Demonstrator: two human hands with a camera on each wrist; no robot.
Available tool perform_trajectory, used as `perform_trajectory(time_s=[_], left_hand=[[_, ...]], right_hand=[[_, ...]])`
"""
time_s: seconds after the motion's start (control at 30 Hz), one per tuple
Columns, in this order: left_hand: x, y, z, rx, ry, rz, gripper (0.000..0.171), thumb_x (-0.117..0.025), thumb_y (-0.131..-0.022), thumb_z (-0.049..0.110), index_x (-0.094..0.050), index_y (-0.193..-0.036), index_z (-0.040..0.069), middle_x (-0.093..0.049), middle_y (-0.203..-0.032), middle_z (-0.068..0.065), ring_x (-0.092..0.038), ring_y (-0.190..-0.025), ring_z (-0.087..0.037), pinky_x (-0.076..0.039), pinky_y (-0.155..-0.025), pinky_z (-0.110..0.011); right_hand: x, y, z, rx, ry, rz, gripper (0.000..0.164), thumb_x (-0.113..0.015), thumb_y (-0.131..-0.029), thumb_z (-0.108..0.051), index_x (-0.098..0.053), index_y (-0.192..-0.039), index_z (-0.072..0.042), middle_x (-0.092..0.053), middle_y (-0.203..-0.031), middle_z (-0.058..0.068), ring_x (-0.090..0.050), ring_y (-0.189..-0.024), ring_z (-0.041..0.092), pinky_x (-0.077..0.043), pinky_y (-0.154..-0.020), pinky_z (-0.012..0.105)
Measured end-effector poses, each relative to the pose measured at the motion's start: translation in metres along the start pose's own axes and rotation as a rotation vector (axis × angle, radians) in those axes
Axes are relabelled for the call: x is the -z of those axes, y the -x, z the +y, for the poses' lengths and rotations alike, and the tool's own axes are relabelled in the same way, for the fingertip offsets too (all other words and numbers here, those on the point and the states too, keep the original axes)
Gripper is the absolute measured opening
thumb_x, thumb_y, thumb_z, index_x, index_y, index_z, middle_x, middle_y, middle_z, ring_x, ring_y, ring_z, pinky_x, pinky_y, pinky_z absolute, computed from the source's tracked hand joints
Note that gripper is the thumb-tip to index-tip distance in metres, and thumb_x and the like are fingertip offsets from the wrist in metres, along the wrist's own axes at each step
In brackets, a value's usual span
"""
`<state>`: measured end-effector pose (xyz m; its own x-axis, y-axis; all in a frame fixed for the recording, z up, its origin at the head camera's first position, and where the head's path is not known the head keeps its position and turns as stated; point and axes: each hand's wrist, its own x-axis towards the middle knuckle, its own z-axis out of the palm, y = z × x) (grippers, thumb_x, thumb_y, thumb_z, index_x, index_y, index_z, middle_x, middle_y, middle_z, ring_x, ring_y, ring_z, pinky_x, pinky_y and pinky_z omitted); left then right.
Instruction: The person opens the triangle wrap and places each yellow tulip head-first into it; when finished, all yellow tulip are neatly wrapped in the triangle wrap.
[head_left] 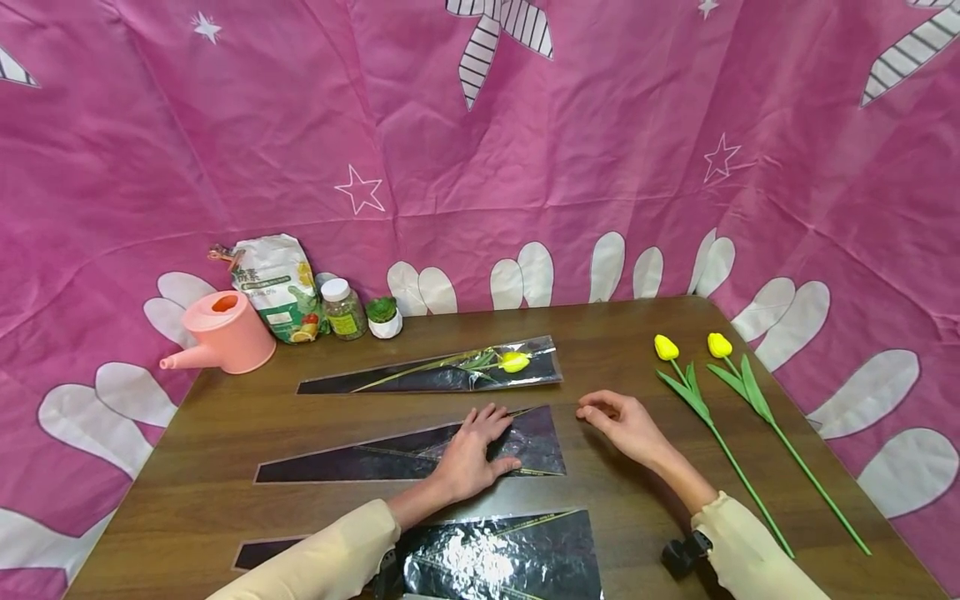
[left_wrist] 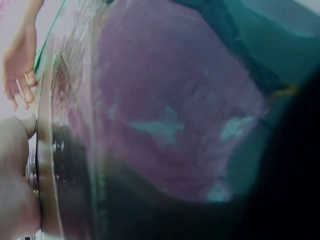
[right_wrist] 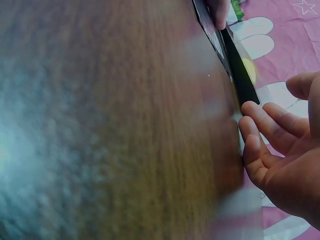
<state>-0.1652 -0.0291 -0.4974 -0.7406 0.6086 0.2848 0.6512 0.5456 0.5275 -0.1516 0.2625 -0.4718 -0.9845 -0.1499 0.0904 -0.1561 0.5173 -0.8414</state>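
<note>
My left hand (head_left: 468, 454) lies with its fingers spread on the middle black tapered flower sleeve (head_left: 536, 433), towards its wide end. Just right of that end is my right hand (head_left: 618, 425), its fingers loosely bent and holding nothing; the right wrist view shows the same bent fingers (right_wrist: 257, 122). Behind, a clear-and-black sleeve (head_left: 330, 384) contains a yellow tulip (head_left: 513, 362). Nearest me lies another black sleeve (head_left: 570, 550), glossy with glare and partly covered by my left forearm. The left wrist view is mostly blurred reflection.
Two loose yellow tulips, one on the left (head_left: 665, 347) and one on the right (head_left: 719, 345), lie along the table's right side. At the back left stand a pink watering can (head_left: 243, 337), a white printed bag (head_left: 277, 283), a lidded jar (head_left: 345, 312) and a small potted plant (head_left: 385, 321).
</note>
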Motion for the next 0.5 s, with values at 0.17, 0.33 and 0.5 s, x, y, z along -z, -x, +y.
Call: perform_trajectory(time_s=[0.17, 0.33, 0.5], left_hand=[[-0.0002, -0.0002, -0.0013, 0.000, -0.025, -0.015, 0.063, -0.079, -0.087, 0.030, -0.058, -0.135, -0.005, -0.050, -0.145, -0.022, -0.037, -0.141, -0.037, -0.026, -0.115, -0.051], [0.0001, 0.0002, -0.0023, -0.011, -0.033, -0.032, 0.061, -0.078, -0.088, 0.031, -0.060, -0.134, -0.005, -0.049, -0.146, -0.022, -0.037, -0.141, -0.037, -0.026, -0.116, -0.050], [-0.0012, 0.0004, -0.0035, -0.034, -0.047, -0.009, 0.057, -0.078, -0.087, 0.030, -0.063, -0.130, -0.004, -0.051, -0.142, -0.023, -0.040, -0.139, -0.039, -0.028, -0.114, -0.050]], right_hand=[[-0.0022, 0.0007, -0.0004, -0.002, 0.003, 0.011, 0.024, -0.062, -0.101, -0.017, -0.067, -0.115, 0.002, -0.074, -0.101, 0.007, -0.067, -0.093, 0.023, -0.052, -0.082, 0.031], [-0.0038, 0.0012, -0.0017, -0.007, 0.019, 0.019, 0.024, -0.063, -0.100, -0.017, -0.067, -0.114, 0.002, -0.074, -0.101, 0.006, -0.066, -0.093, 0.022, -0.052, -0.082, 0.033], [-0.0040, 0.0029, -0.0035, -0.010, 0.010, 0.018, 0.026, -0.063, -0.100, -0.019, -0.067, -0.115, 0.001, -0.073, -0.103, 0.007, -0.066, -0.094, 0.022, -0.052, -0.082, 0.034]])
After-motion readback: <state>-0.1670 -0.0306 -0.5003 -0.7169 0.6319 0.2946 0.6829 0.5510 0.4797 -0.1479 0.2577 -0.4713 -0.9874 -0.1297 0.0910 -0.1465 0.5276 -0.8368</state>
